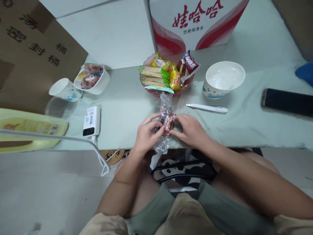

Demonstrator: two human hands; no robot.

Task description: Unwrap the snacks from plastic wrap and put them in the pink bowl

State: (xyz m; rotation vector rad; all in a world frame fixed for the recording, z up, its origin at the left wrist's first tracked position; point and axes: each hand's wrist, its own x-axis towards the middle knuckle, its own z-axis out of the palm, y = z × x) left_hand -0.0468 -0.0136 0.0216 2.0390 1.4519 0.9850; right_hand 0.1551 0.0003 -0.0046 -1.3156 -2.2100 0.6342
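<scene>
At the table's near edge, my left hand (149, 132) pinches the left side of a small packaged snack (168, 123) in a red-brown wrapper. My right hand (189, 130) grips its right side between thumb and fingers. Crinkled clear plastic film (163, 146) lies around and under the snack, reaching toward the bowl and over the table edge. Just beyond my hands stands a pink see-through bowl (156, 94) with wrapped stick biscuits (153, 75), yellow packets (174, 80) and a purple packet (190, 62). To the right lies a white pen-shaped cutter (207, 108) with a pointed tip.
A white paper tub (211, 89) and a dark phone (288, 101) are on the right. Leftward are a power bank (91, 120), a tipped paper cup (65, 89), a white container (104, 81) of packets and a yellow bottle (31, 130). Boxes (193, 32) stand behind.
</scene>
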